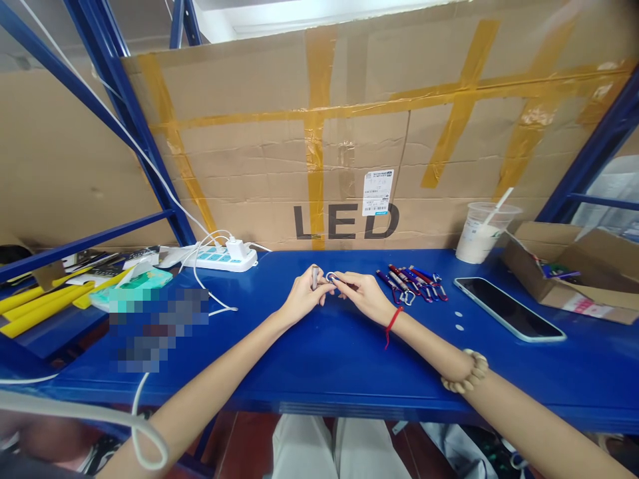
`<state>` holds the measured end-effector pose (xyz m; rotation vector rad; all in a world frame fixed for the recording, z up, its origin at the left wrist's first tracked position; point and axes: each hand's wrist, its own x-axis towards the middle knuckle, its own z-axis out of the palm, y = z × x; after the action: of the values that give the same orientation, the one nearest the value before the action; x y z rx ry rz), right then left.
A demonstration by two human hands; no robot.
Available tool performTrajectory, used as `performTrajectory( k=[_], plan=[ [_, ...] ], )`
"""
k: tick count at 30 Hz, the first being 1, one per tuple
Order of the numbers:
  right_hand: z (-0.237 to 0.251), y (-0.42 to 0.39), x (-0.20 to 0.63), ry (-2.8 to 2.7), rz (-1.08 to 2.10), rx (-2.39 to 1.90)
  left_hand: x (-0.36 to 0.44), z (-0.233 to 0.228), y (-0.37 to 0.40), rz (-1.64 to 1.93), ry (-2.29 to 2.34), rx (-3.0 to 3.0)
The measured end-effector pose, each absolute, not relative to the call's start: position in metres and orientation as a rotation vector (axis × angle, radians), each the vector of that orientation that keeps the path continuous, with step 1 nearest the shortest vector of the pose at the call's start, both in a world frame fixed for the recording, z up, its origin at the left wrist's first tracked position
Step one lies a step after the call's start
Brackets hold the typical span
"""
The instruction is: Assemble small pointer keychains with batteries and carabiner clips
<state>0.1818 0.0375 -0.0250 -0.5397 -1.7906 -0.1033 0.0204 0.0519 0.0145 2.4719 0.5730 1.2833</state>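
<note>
My left hand (302,296) pinches a small grey cylinder (314,275), upright, above the blue table (319,359). My right hand (362,293) holds a small silver clip ring (332,277) right beside that cylinder; the two hands touch at the fingertips. A red string and a bead bracelet sit on my right wrist and forearm. Just right of my right hand lies a heap of several red and blue keychain pieces with clips (413,283).
A phone (508,309) lies face up at the right, beside an open cardboard box (569,273) and a plastic cup with a straw (482,231). A white power strip (219,257) with cables sits at the back left. Yellow items (40,303) and a teal packet lie on the left. Cardboard wall behind.
</note>
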Motion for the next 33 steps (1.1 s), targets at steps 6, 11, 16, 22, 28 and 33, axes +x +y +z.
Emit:
performTrajectory(
  k=[6,11,16,22,28,33],
  plan=[
    [-0.026,0.035,0.177,-1.769,0.023,-0.516,0.02,0.017,0.05,1.312,0.618,2.473],
    [-0.023,0.038,0.175,-1.706,0.138,-0.515,0.024,0.012,0.051,1.244,0.674,2.489],
    [-0.021,0.049,0.192,-1.779,0.085,-0.738,0.026,0.008,0.052,1.173,0.696,2.523],
    [-0.017,0.05,0.209,-1.785,-0.172,-0.788,0.023,0.015,0.048,1.213,0.659,2.329],
    [-0.012,0.033,0.196,-1.825,0.01,-0.491,0.023,0.017,0.042,1.014,0.532,2.201],
    [-0.011,0.027,0.194,-1.823,-0.034,-0.509,0.02,0.017,0.041,1.004,0.546,2.262]
  ],
)
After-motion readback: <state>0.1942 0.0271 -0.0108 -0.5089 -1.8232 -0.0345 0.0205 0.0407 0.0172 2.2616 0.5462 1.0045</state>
